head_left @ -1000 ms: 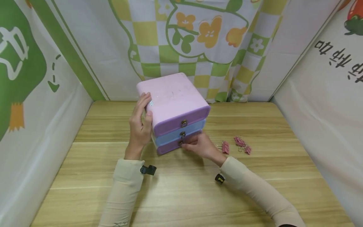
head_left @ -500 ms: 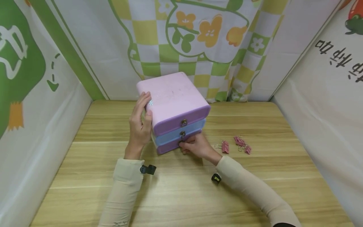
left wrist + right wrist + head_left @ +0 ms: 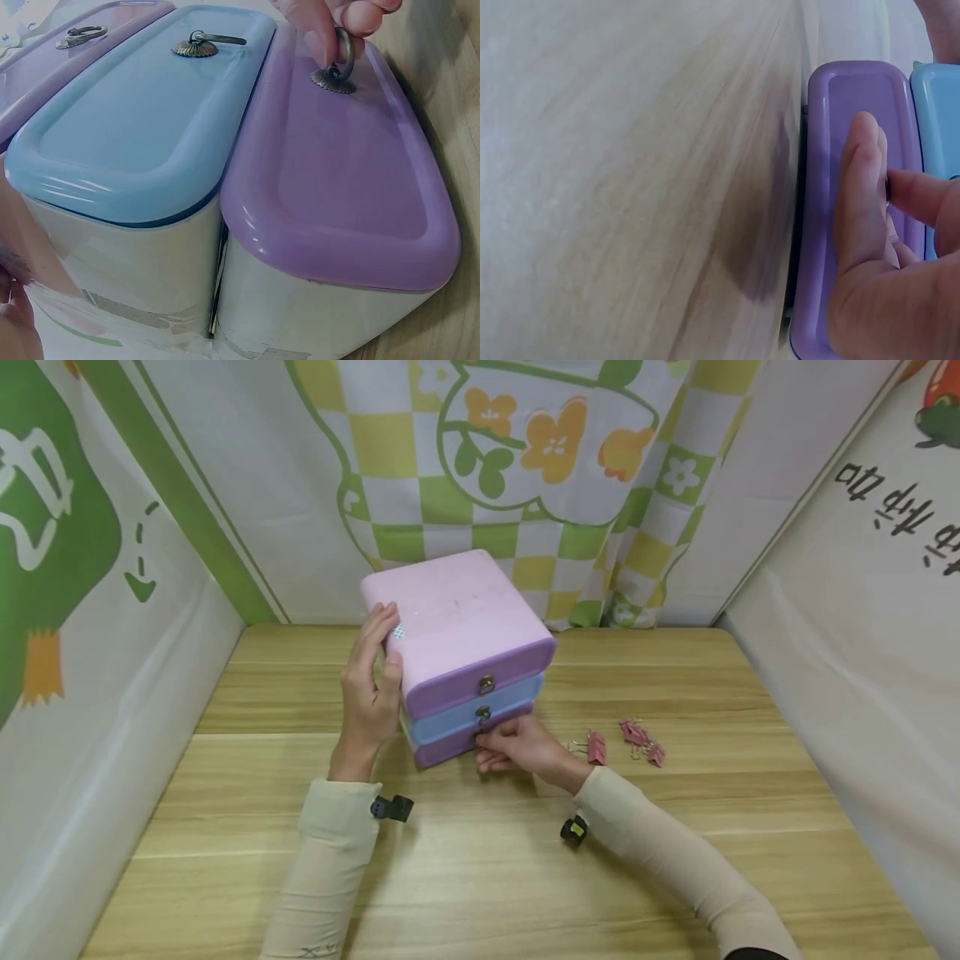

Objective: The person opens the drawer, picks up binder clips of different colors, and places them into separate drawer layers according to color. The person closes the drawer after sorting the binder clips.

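Note:
A small three-drawer box with a pink top (image 3: pixel 457 618) stands on the table, turned at a slant. Its top drawer front (image 3: pixel 450 692) is purple, the middle one (image 3: pixel 438 723) blue and the bottom one (image 3: pixel 442 749) purple, each with a brass ring pull. My left hand (image 3: pixel 369 697) rests against the box's left side, fingertips at the top edge. At the bottom drawer, my right hand (image 3: pixel 523 747) pinches the ring pull (image 3: pixel 346 54) between thumb and finger, as the left wrist view shows. All three drawers look pushed in.
Pink binder clips lie right of the box: a single clip (image 3: pixel 596 748) and a small cluster (image 3: pixel 636 735) beyond it. A checked curtain (image 3: pixel 525 535) hangs behind the wooden table (image 3: pixel 465 877), with printed cloth walls at both sides.
My right thumb and finger have closed over the bottom ring pull, and the other fingers have loosened below it. The box and my left hand stay put.

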A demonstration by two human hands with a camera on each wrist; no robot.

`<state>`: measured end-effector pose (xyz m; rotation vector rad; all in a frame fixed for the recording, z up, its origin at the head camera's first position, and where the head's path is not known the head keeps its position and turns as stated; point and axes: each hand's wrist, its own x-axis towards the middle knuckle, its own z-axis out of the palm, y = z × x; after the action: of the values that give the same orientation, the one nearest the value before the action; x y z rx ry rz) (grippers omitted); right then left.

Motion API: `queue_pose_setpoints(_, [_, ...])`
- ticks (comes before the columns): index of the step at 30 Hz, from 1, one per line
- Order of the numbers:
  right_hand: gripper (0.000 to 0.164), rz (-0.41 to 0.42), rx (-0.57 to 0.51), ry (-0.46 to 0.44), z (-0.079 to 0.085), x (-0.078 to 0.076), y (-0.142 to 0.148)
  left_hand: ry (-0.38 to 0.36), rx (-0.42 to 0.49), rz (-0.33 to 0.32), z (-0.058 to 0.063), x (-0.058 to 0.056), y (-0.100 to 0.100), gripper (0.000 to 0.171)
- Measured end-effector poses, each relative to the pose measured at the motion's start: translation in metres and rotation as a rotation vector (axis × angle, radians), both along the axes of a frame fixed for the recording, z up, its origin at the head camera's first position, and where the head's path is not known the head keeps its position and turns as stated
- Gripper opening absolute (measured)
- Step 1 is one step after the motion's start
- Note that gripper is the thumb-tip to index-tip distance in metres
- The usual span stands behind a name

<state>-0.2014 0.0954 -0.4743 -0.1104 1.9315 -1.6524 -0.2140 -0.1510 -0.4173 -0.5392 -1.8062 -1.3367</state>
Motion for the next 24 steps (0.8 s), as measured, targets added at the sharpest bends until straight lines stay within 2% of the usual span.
queue_pose_setpoints(8, [0.030,0.019,0.001,0.009,0.0057,0.0033,0.0017,0.000,-0.002,-0.001,-0.0013,-0.0003,-0.0026,0.052])
queue_pose_setpoints(19, [0.025,0.009,0.008,0.025,0.0031,0.0046,0.0018,-0.023,-0.008,-0.005,-0.0028,-0.0001,-0.0035,0.052])
queue_pose_setpoints(21, [0.025,0.017,0.020,0.046,0.0034,0.0045,0.0019,-0.023,-0.010,-0.005,-0.0028,-0.0003,-0.0033,0.052])
queue_pose_setpoints(24, [0.025,0.042,0.064,0.128,0.0037,0.0033,0.0009,-0.017,-0.012,-0.007,-0.0019,-0.0004,-0.0029,0.052])
